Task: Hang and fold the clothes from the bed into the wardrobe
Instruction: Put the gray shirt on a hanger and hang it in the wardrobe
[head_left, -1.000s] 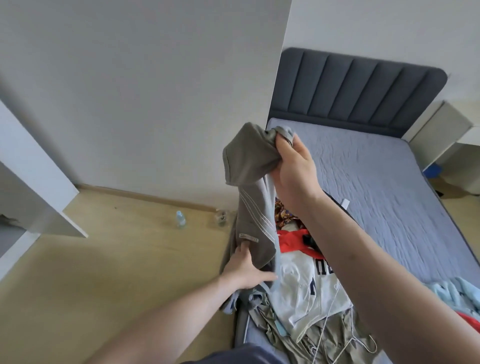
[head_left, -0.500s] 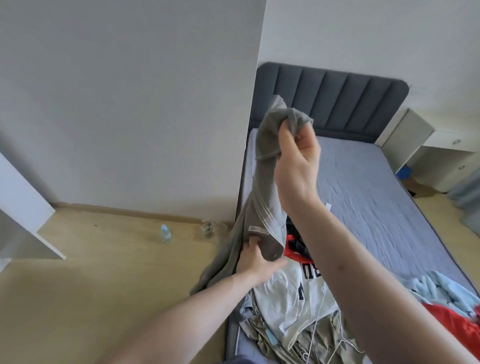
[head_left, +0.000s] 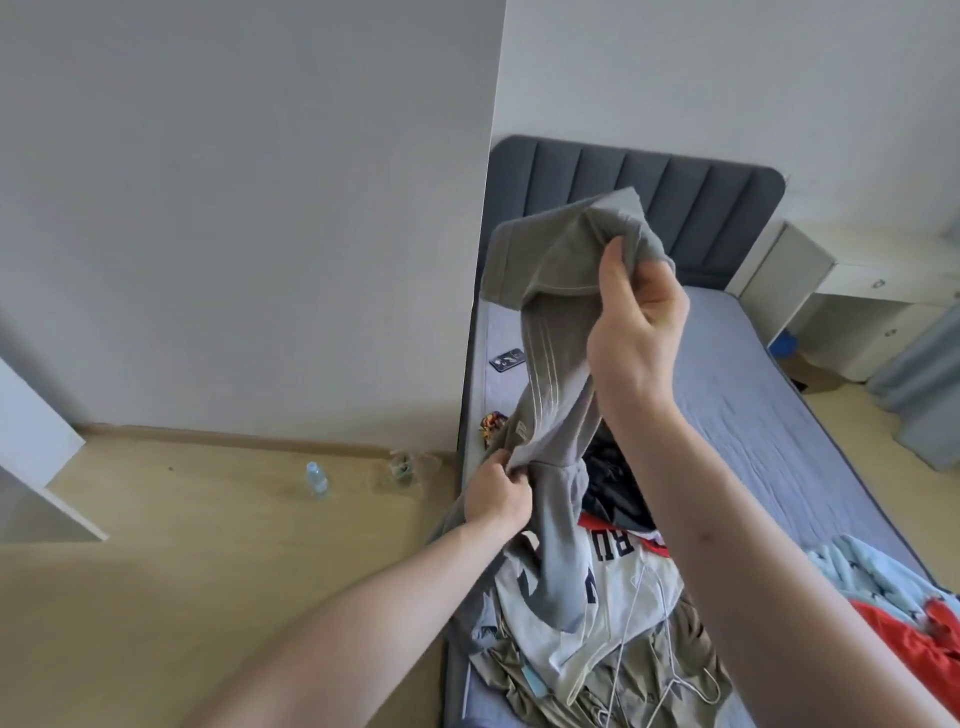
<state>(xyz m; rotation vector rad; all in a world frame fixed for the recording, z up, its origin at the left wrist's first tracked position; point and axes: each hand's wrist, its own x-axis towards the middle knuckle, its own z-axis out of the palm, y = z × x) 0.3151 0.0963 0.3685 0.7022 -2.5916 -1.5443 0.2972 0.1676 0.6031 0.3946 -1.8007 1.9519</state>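
Grey garment (head_left: 558, 332), pale stripes, bunched, hanging twisted over bed (head_left: 753, 395)

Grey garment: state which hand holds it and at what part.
Both hold the grey garment. The right hand pinches its bunched top end, raised high; the left hand grips it lower down, near the small label.

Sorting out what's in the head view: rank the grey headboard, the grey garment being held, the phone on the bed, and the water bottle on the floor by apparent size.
1. Grey headboard and held grey garment: too alike, and the garment is nearer, so unranked.
2. Phone and water bottle: both small, too close to call.
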